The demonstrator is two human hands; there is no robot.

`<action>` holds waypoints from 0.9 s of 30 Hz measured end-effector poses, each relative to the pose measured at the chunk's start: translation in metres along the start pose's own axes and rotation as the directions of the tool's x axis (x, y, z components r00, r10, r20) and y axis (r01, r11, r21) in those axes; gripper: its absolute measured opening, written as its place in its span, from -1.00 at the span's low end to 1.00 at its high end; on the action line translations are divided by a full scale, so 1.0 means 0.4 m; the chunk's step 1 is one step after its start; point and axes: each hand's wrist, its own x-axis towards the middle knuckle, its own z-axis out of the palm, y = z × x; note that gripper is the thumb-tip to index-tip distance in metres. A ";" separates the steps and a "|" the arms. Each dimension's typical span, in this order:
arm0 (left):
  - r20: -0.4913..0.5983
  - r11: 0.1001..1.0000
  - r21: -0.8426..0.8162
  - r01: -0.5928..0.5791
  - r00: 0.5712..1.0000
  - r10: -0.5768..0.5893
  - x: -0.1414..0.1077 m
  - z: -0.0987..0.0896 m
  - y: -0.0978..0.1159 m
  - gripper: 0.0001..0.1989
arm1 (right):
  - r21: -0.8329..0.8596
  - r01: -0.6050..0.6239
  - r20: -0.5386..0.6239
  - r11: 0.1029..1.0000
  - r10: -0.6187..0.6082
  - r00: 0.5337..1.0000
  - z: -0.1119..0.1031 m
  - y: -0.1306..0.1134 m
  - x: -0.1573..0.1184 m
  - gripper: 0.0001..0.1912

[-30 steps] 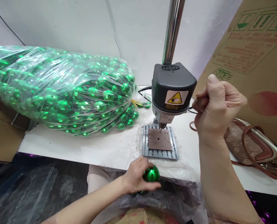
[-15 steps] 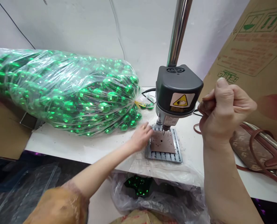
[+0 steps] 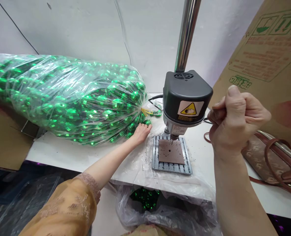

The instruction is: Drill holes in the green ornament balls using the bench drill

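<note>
Well, left hand (image 3: 140, 133), fingers together on one bauble bag (image 3: 62, 98); right hand (image 3: 235, 119), fingers pinching one wire (image 3: 208, 121).

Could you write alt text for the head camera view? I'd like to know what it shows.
A person's left hand rests against a clear plastic bag packed with shiny green baubles, beside a small bench drill press on a slotted metal base. Their raised right hand is clenched around a thin dark wire.
</note>
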 end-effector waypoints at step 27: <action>0.099 0.896 -0.212 0.391 0.920 -0.378 0.154 -0.019 0.051 -0.56 | -0.005 -0.004 -0.007 1.000 0.004 1.000 -0.003 0.003 0.000 -0.62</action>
